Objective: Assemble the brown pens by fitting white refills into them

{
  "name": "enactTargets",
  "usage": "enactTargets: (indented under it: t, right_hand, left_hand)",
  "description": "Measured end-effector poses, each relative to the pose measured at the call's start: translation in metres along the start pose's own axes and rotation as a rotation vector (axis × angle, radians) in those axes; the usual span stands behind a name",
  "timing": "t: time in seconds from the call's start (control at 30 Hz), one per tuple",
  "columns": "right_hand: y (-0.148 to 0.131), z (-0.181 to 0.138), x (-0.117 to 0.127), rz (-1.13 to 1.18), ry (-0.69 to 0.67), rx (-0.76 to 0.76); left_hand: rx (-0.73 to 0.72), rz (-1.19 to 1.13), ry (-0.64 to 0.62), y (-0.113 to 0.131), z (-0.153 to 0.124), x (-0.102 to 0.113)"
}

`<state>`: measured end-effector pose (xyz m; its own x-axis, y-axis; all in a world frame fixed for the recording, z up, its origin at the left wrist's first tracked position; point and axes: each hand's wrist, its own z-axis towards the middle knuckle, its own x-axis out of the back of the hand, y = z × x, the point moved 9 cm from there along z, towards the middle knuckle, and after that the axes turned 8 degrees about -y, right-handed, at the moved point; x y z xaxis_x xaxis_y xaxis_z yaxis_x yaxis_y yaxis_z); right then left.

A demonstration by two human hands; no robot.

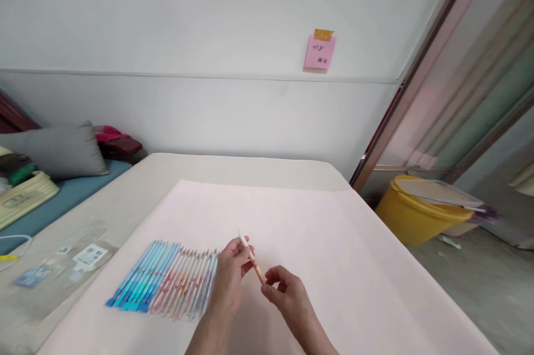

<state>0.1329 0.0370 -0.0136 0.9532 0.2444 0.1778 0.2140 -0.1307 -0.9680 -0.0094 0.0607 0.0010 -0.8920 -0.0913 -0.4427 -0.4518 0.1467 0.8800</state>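
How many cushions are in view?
1: a grey cushion lies at the far left on the blue bench, beyond the table. Others may be hidden outside the picture.

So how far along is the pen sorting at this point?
A row of pens already lies side by side on the pink sheet, blue ones at its left end. One pale pen is in hand, held at both ends by the left hand and right hand. No other loose pens show.
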Motion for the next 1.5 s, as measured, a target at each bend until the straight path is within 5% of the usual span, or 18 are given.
enactTargets:
  t: [0.23,0.37,0.5,0.73,1.0,1.23,1.5]
  right_hand:
    - [0.012,0.004,-0.015,0.162,-0.052,-0.035]
    - [0.030,0.007,-0.034,0.170,-0.102,-0.107]
    - [0.046,0.013,-0.057,0.046,-0.153,-0.129]
    - [0.044,0.031,-0.079,-0.102,-0.146,-0.096]
    - [0.015,0.017,-0.066,-0.349,-0.143,0.069]
    - [-0.001,0.000,-0.094,-0.711,-0.308,0.211]
    - [-0.007,-0.012,-0.097,-0.789,-0.394,0.292]
  left_hand:
    - [0.084,0.086,0.001,-0.016,-0.005,-0.010]
    - [-0.072,0.024,0.320,0.014,-0.004,0.035]
    - [-0.265,-0.112,0.470,0.051,-0.006,0.079]
    - [-0.199,-0.196,0.390,0.045,-0.001,0.079]
    - [-0.225,-0.190,0.382,0.050,-0.002,0.079]
    - [-0.191,-0.191,0.367,0.043,-0.001,0.074]
    - [-0.209,-0.171,0.360,0.045,-0.002,0.075]
